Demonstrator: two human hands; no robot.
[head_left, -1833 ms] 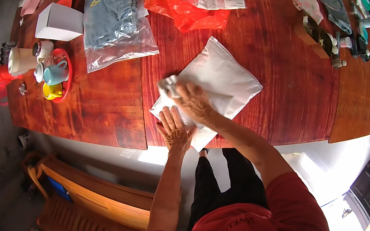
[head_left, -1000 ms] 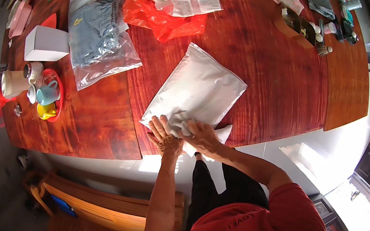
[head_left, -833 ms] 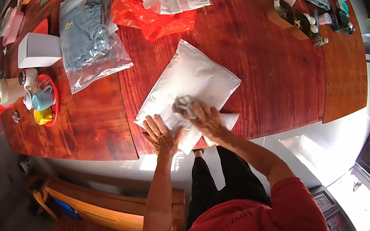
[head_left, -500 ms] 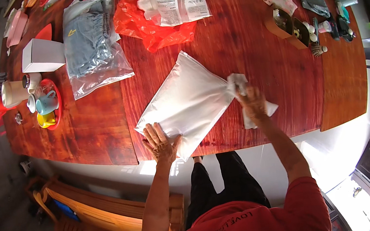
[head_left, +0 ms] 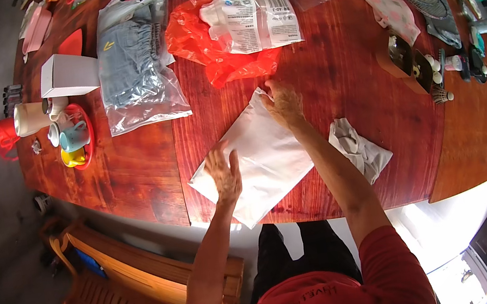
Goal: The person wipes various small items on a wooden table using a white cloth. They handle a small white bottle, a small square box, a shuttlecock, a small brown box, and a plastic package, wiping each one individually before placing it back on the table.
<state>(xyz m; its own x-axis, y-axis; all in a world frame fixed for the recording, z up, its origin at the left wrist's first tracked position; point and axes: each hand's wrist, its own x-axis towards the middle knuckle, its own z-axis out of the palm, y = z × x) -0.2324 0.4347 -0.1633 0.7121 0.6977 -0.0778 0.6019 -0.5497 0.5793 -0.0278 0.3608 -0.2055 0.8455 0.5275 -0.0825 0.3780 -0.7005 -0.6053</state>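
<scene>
A flat white plastic pouch (head_left: 266, 155) lies slantwise on the red-brown wooden table, one corner toward the far side. My left hand (head_left: 223, 172) is over its left part, open with fingers apart and slightly blurred. At the far corner is my right hand (head_left: 285, 105), its thumb beside the pouch's tip and a finger stretched beyond it; no grip on the corner shows. My right forearm crosses the pouch's right edge. A crumpled whitish cloth (head_left: 358, 148) rests on the table to the right of that forearm, with neither hand touching it.
Beyond the pouch are a red plastic bag (head_left: 197, 46) and a clear printed package (head_left: 256, 19). Folded jeans in a clear bag (head_left: 135, 67), a white box (head_left: 68, 75) and cups on a red tray (head_left: 92, 145) stand left. An open brown box (head_left: 398, 58) and shuttlecock (head_left: 442, 95) lie right.
My right hand has let go of the whitish cloth and moved to the pouch's far corner. The left hand has lifted from the pouch's near left edge and shifted farther over it.
</scene>
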